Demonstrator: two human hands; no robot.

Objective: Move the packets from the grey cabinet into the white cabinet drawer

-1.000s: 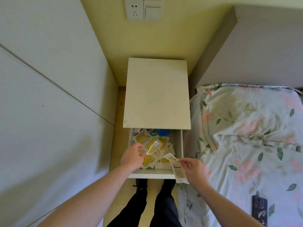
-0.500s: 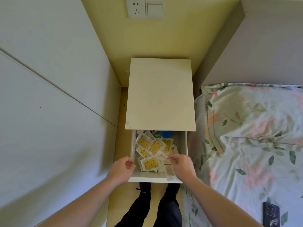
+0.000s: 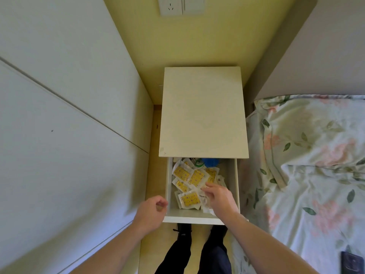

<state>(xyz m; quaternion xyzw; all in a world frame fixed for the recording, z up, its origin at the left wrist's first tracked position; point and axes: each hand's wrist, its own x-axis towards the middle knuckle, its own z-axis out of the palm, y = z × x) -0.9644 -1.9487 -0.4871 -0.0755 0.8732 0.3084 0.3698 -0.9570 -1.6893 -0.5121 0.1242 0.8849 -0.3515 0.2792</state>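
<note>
White cabinet drawer is pulled open under the cabinet top. Packets — yellow-centred, clear-edged — are heaped inside it, mostly toward the drawer's left wall and middle; a blue object sits at the drawer's back edge, partly hidden under the top.

Right hand is lowered into the drawer near its front right. Its fingertips are curled and touch the pile; a pale strip of packaging is seen under the palm, running toward the drawer front. Whether that strip is pinched or merely lying beneath cannot be told.

Left hand is held just outside the drawer's left front corner, fingers loosely curled, nothing gripped.

Grey cabinet panels stand left of the drawer, closed as far as can be seen. Bed lies right of the drawer, a phone on it well apart from the drawer.

Judged risks:
- The strip is long and close to the drawer front — if left draped over the lip, it could be caught or creased when the drawer is shut.
- Packets are slick and loosely stacked; a hand withdrawn carelessly could drag one out over the front.
- Pile height near the back can't be judged, so jamming under the top is possible.
</note>
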